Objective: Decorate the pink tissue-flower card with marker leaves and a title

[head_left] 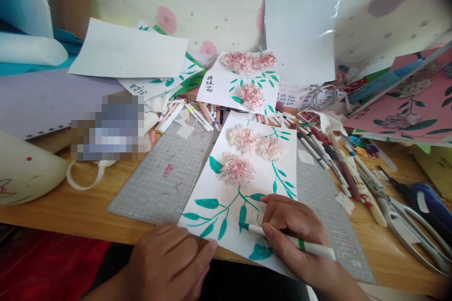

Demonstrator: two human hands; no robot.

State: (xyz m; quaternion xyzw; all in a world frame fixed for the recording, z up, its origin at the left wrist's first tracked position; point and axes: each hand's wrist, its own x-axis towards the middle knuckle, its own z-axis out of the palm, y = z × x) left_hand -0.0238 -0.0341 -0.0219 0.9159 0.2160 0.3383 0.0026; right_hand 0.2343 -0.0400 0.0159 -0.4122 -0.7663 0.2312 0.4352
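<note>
My right hand (296, 233) is closed around a green marker (314, 247) with a white barrel. The marker's green tip touches a small leaf on a white sheet of paper (219, 197). On this sheet are green stems, painted leaves and raised fluffy pink-and-white flowers (238, 169). A larger green leaf shape (260, 251) lies near the lower edge, partly beside my right hand. My left hand (169, 261) rests at the sheet's lower left edge with its fingers curled together and a fingertip against the paper; its thumb is hidden.
A grey cutting mat (155, 174) lies under the sheet. Behind stands a similar flower picture (215, 89). Loose markers (201, 115) crowd the back, with more pens and large scissors (406, 225) at right. A white rounded container (28, 169) and a blurred-out item (108, 129) stand left.
</note>
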